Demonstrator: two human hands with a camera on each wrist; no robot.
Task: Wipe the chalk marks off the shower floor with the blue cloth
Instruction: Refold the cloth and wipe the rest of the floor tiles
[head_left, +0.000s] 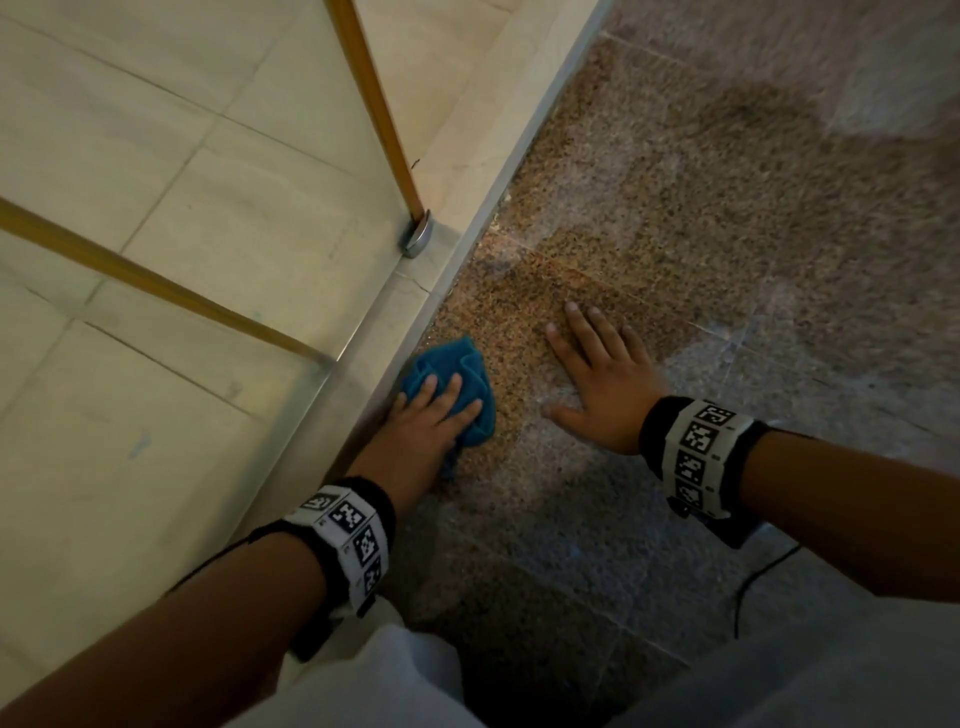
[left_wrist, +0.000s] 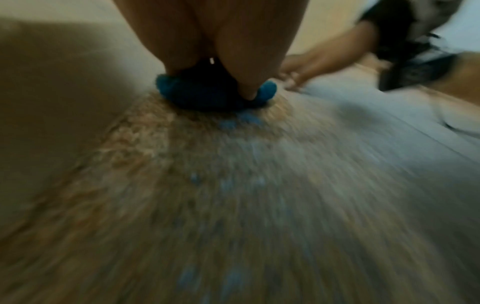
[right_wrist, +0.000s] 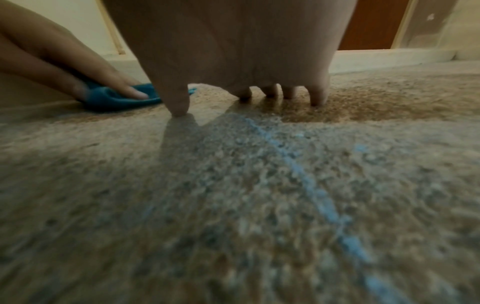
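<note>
Both hands flat: left (head_left: 426, 421) presses blue cloth (head_left: 457, 374), right (head_left: 597, 384) on shower floor (head_left: 675, 234).

Plush blue cloth (head_left: 457, 387); speckled, rough stone floor (head_left: 701, 249).

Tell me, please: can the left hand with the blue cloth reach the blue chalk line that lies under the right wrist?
Probably yes. The left hand presses the blue cloth beside the right hand, but that hand lies flat above the chalk line and should lift first.
</note>
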